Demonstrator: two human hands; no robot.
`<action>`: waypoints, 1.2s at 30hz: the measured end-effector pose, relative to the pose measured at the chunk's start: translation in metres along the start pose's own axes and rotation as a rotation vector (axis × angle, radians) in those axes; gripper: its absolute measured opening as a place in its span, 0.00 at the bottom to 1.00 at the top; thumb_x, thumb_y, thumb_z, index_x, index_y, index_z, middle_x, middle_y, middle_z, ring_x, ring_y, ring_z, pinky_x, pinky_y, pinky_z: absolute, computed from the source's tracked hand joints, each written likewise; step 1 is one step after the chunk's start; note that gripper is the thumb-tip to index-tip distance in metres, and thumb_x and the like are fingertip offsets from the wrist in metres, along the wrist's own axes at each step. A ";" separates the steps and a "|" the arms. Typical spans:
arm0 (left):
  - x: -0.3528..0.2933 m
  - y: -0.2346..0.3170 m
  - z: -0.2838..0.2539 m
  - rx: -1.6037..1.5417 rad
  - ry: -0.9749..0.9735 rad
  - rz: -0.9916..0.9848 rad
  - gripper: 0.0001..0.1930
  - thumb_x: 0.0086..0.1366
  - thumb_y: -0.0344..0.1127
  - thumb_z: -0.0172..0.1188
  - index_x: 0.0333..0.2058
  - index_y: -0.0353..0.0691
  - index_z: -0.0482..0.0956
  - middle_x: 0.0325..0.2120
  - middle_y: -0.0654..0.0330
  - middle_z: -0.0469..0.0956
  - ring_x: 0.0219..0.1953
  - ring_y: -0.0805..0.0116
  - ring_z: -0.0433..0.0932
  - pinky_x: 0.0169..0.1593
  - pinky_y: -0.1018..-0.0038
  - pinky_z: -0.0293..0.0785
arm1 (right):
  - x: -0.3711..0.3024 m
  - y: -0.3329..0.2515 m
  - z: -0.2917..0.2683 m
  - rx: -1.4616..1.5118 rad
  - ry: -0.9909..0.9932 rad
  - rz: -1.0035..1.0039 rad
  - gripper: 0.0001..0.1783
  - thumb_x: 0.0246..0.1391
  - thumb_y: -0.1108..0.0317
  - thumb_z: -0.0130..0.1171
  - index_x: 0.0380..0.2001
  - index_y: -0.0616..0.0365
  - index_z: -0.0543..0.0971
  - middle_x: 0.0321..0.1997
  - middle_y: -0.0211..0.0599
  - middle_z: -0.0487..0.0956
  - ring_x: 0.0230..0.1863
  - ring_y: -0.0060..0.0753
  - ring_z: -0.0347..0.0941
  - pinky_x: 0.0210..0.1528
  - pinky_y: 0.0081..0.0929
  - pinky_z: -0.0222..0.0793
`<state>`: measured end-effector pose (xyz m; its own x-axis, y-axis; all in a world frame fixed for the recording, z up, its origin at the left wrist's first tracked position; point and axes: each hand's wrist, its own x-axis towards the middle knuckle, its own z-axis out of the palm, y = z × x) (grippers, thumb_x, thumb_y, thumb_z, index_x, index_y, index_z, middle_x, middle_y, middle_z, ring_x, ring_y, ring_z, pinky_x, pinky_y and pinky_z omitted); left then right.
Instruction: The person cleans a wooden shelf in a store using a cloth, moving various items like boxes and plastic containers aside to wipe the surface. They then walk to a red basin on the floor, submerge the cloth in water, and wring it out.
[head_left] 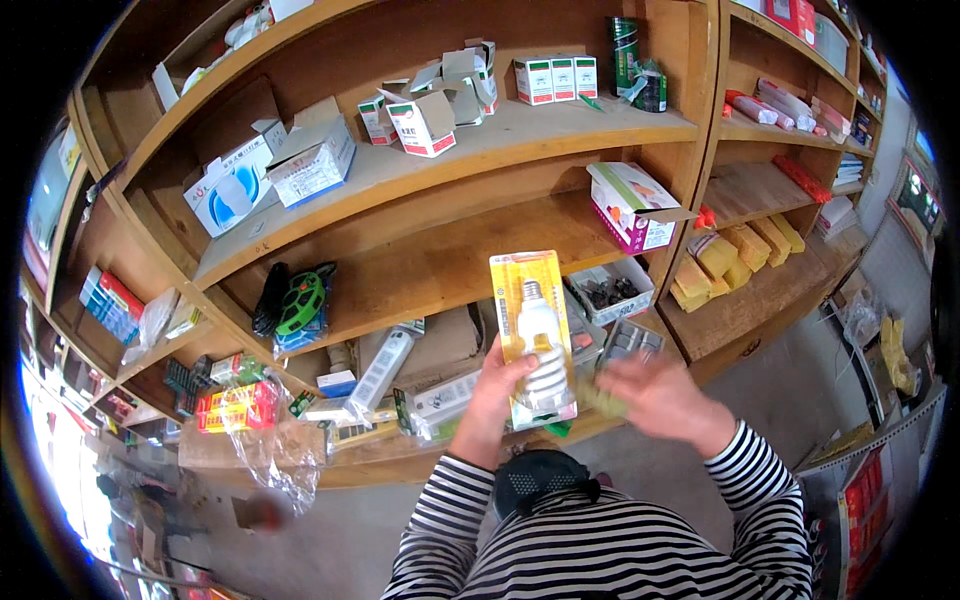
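Note:
My left hand [498, 385] is closed round the left edge of a blister-packed spiral light bulb [541, 345]. The pack has a yellow card back and stands nearly upright in front of the shelves, the bulb's screw base at the top. To the right of the pack is my right hand [665, 395], smeared by motion. A blurred yellowish-green thing [600, 402] shows at its fingertips; whether the fingers grip it I cannot tell. Just beyond that hand, a grey compartmented tray [630, 343] lies on the lowest shelf.
Small white boxes [555, 80] and opened cartons [312, 155] stand on the upper wooden shelf. A purple-and-white box [632, 207] sits at the right of the middle shelf. Below are a white box of dark small parts [610, 290], power strips [380, 370] and a green cable reel [303, 302].

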<state>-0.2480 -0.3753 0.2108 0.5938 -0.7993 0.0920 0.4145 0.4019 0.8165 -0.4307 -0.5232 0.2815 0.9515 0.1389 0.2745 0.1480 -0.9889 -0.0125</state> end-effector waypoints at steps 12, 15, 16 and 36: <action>0.003 0.009 -0.001 -0.111 0.117 0.084 0.26 0.49 0.26 0.60 0.48 0.38 0.63 0.40 0.58 0.72 0.41 0.67 0.73 0.44 0.71 0.71 | 0.031 -0.026 0.023 0.680 0.317 0.203 0.24 0.38 0.70 0.58 0.44 0.60 0.69 0.44 0.49 0.72 0.44 0.49 0.71 0.45 0.34 0.68; -0.001 -0.003 -0.018 -0.138 0.119 0.002 0.25 0.52 0.28 0.56 0.50 0.38 0.61 0.43 0.56 0.71 0.44 0.65 0.71 0.47 0.70 0.70 | 0.028 -0.021 0.030 0.732 0.285 0.195 0.25 0.38 0.70 0.58 0.44 0.59 0.69 0.44 0.48 0.72 0.44 0.49 0.71 0.44 0.33 0.68; -0.002 -0.006 -0.021 -0.200 0.090 -0.032 0.25 0.53 0.28 0.54 0.51 0.37 0.60 0.43 0.56 0.70 0.45 0.64 0.71 0.48 0.70 0.69 | 0.028 -0.018 0.031 0.684 0.281 0.182 0.25 0.37 0.70 0.58 0.44 0.59 0.69 0.44 0.47 0.72 0.44 0.49 0.71 0.44 0.34 0.68; -0.032 -0.029 -0.030 0.171 -0.070 -0.190 0.25 0.50 0.19 0.50 0.50 0.37 0.64 0.44 0.60 0.69 0.47 0.71 0.67 0.49 0.75 0.65 | 0.136 -0.037 -0.006 -0.369 -0.227 -0.462 0.03 0.32 0.67 0.53 0.15 0.48 0.77 0.22 0.26 0.74 0.33 0.30 0.70 0.33 0.30 0.62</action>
<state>-0.2586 -0.3481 0.1675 0.4645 -0.8848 -0.0381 0.3883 0.1649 0.9066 -0.3082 -0.4681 0.3252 0.8514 0.5231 -0.0390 0.4926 -0.7718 0.4020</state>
